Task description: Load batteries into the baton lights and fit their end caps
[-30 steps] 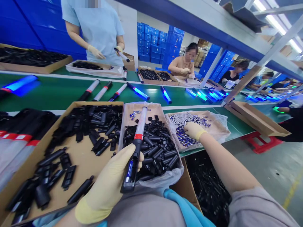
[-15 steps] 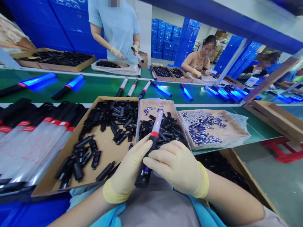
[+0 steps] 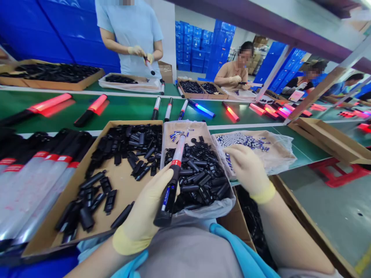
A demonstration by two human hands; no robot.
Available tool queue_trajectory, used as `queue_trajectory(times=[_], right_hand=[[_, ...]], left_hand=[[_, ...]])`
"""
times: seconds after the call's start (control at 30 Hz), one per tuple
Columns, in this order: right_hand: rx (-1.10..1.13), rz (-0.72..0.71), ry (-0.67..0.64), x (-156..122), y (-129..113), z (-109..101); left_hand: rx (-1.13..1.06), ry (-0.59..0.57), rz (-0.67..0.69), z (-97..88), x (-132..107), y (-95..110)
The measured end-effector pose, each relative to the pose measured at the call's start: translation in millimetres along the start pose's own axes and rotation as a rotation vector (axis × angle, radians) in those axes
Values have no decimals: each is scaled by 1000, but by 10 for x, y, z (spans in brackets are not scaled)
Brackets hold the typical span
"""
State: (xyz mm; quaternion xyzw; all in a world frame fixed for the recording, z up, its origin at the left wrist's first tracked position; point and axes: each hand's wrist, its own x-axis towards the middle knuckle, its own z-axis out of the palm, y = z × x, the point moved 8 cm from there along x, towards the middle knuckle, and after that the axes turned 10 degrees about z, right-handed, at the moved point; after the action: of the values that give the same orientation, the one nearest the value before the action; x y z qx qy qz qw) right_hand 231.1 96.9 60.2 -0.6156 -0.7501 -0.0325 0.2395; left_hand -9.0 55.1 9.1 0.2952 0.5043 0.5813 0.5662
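My left hand [image 3: 147, 204] is wrapped round the black handle of a light baton [image 3: 177, 152], which has a clear tube and a red band. Its battery compartment is uncovered, and a blue battery [image 3: 166, 196] shows inside. Gloved in pale yellow like the left, my right hand [image 3: 251, 170] is over the near left part of a plastic-lined tray [image 3: 279, 152] of small batteries [image 3: 236, 139]. Its fingers are stretched out among the batteries, partly covering them; nothing held is visible. Under the baton lies a lined box of black covers [image 3: 199, 177] with a few batteries at its far end.
A cardboard tray [image 3: 124, 170] of black parts lies left of the baton, beside stacked batons [image 3: 46, 173]. Glowing batons [image 3: 95, 104] lie on the green belt [image 3: 124, 108]. Co-workers [image 3: 130, 34] stand or sit across it. An empty-looking carton [image 3: 333, 141] is at right.
My right hand has left the baton and moved right to the battery tray, uncovering the compartment. My left hand keeps the baton. Most glowing batons have turned from blue to red.
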Motion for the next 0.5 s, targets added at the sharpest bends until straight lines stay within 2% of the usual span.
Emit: queue_trajectory(times=[0.07, 0.1, 0.17, 0.23, 0.3, 0.4, 0.5], right_hand=[[-225, 229, -232, 139, 554, 236], [-304, 291, -338, 176, 756, 352], [-375, 325, -453, 238, 975, 550], [-410, 329, -505, 279, 1054, 734], [-453, 343, -552, 286, 1096, 894], [-487, 341, -560, 290, 1124, 975], [-487, 304, -501, 286, 1046, 813]], left_hand=[[-3, -24, -23, -31, 33, -73], [8, -32, -14, -71, 54, -110], [57, -50, 83, -182, 105, -145], [131, -69, 209, -283, 134, -144], [175, -54, 262, -333, 130, -128], [79, -4, 136, -246, 70, -98], [-62, -16, -33, -33, -21, -56]])
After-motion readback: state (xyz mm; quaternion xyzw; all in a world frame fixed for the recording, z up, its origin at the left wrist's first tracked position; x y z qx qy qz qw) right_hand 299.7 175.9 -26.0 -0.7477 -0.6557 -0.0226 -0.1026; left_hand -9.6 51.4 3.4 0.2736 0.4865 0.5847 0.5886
